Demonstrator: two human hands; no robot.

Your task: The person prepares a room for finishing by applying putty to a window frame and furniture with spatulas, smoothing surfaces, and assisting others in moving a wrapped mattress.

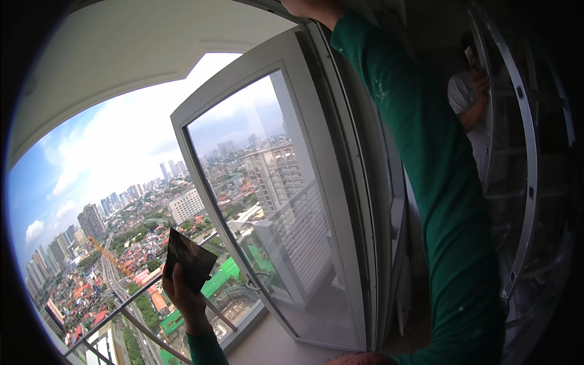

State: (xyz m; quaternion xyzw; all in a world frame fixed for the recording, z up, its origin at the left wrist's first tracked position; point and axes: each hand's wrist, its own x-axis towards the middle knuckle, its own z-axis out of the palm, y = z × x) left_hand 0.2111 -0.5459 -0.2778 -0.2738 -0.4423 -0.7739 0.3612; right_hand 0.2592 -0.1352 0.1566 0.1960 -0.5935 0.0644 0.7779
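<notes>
A thin, dark, square-cornered sheet is gripped in my left hand, thumb across its face, held up at the lower left before the balcony railing. What the sheet is made of does not show. My right arm, in a green sleeve with pale specks, stretches up to the top of the door frame. There my right hand is at or near the frame's head, its fingers cut off by the picture's upper edge. Between my hands stands a grey-framed glass door, swung outward.
Beyond the door, a balcony with a metal railing overlooks a city far below. At the right, a metal ladder stands in the dark room. Behind it another person in a light shirt holds something near their head.
</notes>
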